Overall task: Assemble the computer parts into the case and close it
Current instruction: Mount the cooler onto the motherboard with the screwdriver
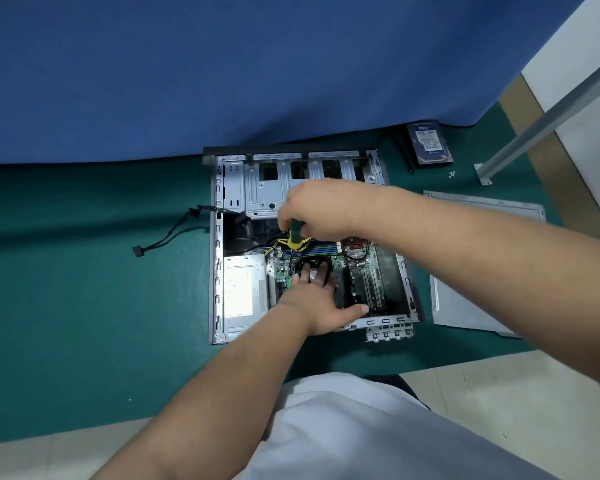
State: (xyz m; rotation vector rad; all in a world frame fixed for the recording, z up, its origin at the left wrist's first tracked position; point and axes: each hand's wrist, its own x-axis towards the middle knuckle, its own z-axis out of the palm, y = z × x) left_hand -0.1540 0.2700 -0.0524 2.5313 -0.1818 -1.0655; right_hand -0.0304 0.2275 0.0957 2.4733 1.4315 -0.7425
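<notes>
On green floor mat point(84, 306), centre: open grey metal computer case point(217, 271), lying flat, green motherboard point(355, 268) inside, silver power supply box point(243, 289) at near left. Left hand point(312, 299): fingers straight, spread flat upon black round cooler fan point(314, 263). Right hand point(316, 209): fingers curled round green-and-yellow-handled screwdriver point(295, 235), tip down beside fan. Right of case: grey metal side panel point(482, 271), flat. Far right: dark hard drive with blue label point(429, 142).

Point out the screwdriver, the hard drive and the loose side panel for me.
screwdriver point(295, 233): head view, on its green and yellow handle.
hard drive point(429, 142): head view, on its label face.
side panel point(465, 303): head view, on its bare metal sheet.
</notes>
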